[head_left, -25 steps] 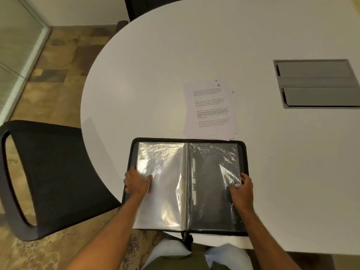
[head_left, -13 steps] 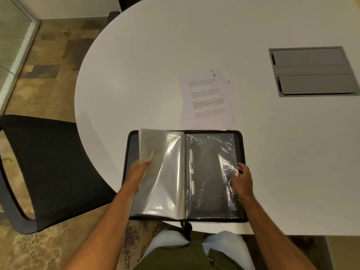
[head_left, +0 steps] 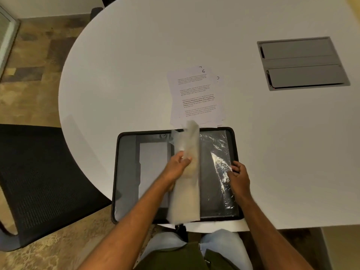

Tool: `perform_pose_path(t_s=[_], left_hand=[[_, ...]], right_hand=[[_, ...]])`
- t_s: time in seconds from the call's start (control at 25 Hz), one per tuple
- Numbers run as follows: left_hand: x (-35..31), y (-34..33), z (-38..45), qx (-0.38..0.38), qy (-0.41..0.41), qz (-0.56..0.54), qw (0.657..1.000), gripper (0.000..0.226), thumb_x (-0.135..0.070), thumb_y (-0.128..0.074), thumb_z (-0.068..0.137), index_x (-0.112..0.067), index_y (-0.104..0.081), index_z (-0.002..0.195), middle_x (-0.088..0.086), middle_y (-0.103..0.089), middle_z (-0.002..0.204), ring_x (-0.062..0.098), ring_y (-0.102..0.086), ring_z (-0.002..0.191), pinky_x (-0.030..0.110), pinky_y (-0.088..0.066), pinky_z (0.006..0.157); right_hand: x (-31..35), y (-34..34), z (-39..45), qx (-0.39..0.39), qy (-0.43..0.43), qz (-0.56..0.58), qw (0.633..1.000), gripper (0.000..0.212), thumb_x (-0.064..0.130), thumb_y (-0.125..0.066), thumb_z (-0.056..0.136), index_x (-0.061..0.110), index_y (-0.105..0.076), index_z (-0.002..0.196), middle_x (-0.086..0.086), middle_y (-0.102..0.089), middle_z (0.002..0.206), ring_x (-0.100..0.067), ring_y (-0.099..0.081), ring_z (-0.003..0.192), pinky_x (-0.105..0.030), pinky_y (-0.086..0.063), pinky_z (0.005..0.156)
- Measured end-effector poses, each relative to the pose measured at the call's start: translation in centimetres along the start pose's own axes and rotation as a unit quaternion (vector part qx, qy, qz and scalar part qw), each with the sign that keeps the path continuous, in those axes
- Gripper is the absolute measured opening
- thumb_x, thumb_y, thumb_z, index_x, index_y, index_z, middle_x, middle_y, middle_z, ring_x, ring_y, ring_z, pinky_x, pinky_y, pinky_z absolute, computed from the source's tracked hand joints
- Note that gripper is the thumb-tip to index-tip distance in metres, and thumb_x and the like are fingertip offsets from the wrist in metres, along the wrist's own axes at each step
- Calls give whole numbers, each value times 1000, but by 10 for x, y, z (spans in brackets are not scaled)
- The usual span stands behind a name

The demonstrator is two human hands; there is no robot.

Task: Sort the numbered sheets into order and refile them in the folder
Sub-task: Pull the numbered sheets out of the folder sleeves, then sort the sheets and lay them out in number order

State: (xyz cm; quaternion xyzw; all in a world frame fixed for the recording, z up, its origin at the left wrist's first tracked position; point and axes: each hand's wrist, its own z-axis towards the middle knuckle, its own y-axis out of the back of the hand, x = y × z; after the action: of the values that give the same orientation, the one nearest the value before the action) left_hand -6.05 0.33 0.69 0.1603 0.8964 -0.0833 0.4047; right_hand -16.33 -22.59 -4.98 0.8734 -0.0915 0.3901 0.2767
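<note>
A white round-edged bench (head_left: 136,55) fills most of the view, lit evenly from above; a grey recessed hatch (head_left: 303,62) with two flaps is set into its right part; a black mesh chair (head_left: 39,172) stands at its left, on a mottled brown floor (head_left: 39,55); a pale wall (head_left: 48,6) runs behind.

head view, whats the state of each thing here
folder: open flat on the table edge
clear sleeves: bunch lifted upright mid-turn
left hand: grips the lifted sleeves
right hand: rests on the right-side sleeve
numbered sheets: loose stack, 6 on top
table hatch: closed
</note>
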Motion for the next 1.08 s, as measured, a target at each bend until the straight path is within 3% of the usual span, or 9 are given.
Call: perform_pose_path(t_s=[0.12,0.28,0.36,0.44,0.56,0.64,0.76,0.96,1.08], left_hand=[[3,-40,11,31,5,77,997,31,-27,-58,105,-14,-59,133,7,-65,126,22,-62,116,36,-52,93],[10,-66,24,77,31,96,992,44,-31,-67,101,-24,-55,142,-4,-58,142,14,-59,121,31,-56,89],[14,-74,27,97,21,135,986,46,-35,-69,99,-27,-57,143,-7,-55,145,15,-60,122,27,-54,90],[16,-82,26,108,15,155,982,43,-34,-67,100,-26,-59,142,-12,-55,138,14,-61,118,20,-52,87],[21,-88,25,122,10,157,980,41,-30,-65,102,-24,-60,143,-20,-49,137,10,-60,116,14,-48,84],[26,-86,28,122,10,161,979,40,-31,-65,102,-25,-61,142,-17,-52,141,10,-60,119,17,-48,90],[24,-76,39,102,16,158,982,36,-35,-65,102,-27,-64,137,-8,-64,135,12,-63,119,28,-53,100],[-9,-44,74,-6,-16,94,995,24,-22,-60,104,-20,-69,127,2,-72,119,17,-72,102,33,-58,95],[-44,-22,103,-82,-45,81,992,19,-20,-60,104,-23,-71,119,4,-73,115,24,-72,103,38,-59,95]], right_hand=[[-1,3,5,-14,1,13,1000,38,15,-63,101,22,-56,137,-2,-67,123,-12,-66,97,-21,-49,75],[-2,7,11,-7,-11,20,1000,32,29,-57,104,27,-57,136,-2,-66,130,-22,-64,113,-44,-55,99],[0,11,13,0,-19,21,1000,33,31,-53,106,25,-56,138,-3,-64,131,-23,-63,116,-47,-53,104],[2,14,14,4,-28,26,999,33,31,-53,106,26,-56,138,-2,-64,129,-22,-63,114,-43,-54,101],[2,15,12,2,-6,-7,1000,33,27,-57,104,23,-57,137,2,-65,123,-17,-63,108,-24,-50,86],[1,13,12,-7,15,-34,999,33,19,-60,103,20,-58,135,0,-67,120,-16,-64,104,-15,-46,78],[7,8,16,-23,35,-50,998,34,13,-61,101,17,-58,134,-1,-64,123,-10,-64,99,-13,-46,78],[41,0,41,-46,79,-62,994,32,9,-61,100,17,-60,130,1,-59,122,-3,-62,94,-9,-47,74],[71,-6,68,-43,94,-61,993,31,9,-60,100,17,-60,129,3,-57,122,-1,-60,95,-9,-49,78]])
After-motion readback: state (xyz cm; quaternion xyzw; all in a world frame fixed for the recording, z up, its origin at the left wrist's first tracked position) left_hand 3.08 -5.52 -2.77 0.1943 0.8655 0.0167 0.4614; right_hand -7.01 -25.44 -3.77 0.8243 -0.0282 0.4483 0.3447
